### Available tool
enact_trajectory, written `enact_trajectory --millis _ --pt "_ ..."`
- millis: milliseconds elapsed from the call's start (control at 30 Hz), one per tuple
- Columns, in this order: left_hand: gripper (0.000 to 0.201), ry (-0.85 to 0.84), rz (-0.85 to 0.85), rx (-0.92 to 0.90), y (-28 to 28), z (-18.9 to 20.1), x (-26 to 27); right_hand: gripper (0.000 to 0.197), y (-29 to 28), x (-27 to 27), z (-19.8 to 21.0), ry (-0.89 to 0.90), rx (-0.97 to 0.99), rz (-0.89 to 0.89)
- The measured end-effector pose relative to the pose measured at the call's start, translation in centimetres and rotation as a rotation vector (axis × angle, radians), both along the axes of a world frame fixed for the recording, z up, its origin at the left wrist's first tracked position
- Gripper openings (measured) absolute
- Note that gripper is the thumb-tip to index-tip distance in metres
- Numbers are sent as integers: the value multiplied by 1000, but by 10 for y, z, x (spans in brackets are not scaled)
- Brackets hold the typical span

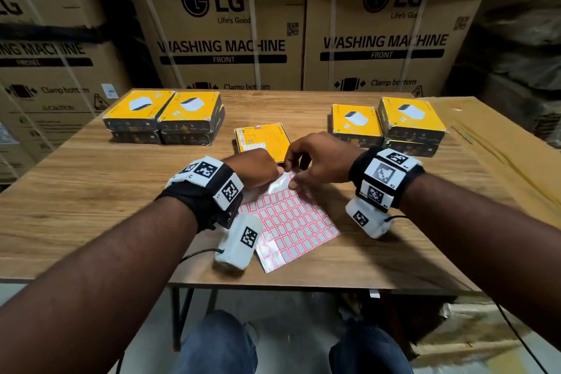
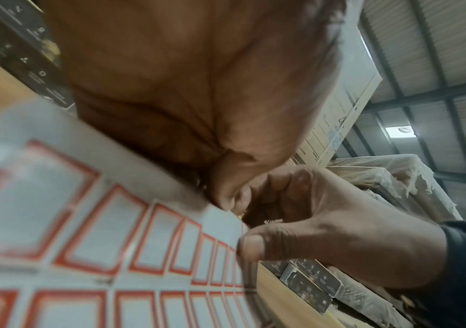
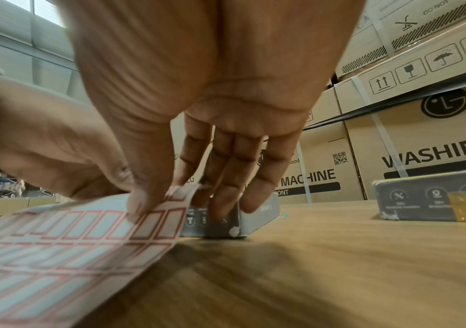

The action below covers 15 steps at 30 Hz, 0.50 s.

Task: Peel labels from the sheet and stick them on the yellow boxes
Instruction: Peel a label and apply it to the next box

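A sheet of red-bordered white labels [image 1: 291,222] lies on the wooden table [image 1: 91,176] in front of a single yellow box [image 1: 264,136]. My left hand [image 1: 277,171] pinches the sheet's far edge and lifts it off the table; the left wrist view shows the same pinch on the label sheet [image 2: 114,233]. My right hand [image 1: 290,174] works at the far right corner. There its thumb [image 3: 142,199] and index finger pinch a label [image 3: 187,192] whose edge curls up from the sheet [image 3: 57,244]. The other right fingers stretch out toward the box's grey side [image 3: 257,213].
Two double stacks of yellow boxes [image 1: 164,115] stand at the table's back left, and more yellow boxes [image 1: 391,124] at the back right. Large washing machine cartons [image 1: 224,39] form a wall behind the table. A flat cardboard sheet [image 1: 501,143] lies along the right side.
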<state>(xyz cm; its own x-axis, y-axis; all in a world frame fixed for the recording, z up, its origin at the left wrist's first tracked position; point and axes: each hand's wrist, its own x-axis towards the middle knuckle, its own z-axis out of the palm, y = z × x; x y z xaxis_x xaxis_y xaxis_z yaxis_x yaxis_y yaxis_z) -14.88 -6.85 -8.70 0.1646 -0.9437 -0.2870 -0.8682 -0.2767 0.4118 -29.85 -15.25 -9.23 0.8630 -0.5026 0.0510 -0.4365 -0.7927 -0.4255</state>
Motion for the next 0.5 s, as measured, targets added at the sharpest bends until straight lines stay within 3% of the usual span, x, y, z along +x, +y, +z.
enact_trajectory --millis 267,500 --pt "41 -54 26 58 4 -3 4 19 7 5 -1 -29 -65 8" --pt "39 -66 23 60 3 -6 3 17 11 5 0 -5 -97 10"
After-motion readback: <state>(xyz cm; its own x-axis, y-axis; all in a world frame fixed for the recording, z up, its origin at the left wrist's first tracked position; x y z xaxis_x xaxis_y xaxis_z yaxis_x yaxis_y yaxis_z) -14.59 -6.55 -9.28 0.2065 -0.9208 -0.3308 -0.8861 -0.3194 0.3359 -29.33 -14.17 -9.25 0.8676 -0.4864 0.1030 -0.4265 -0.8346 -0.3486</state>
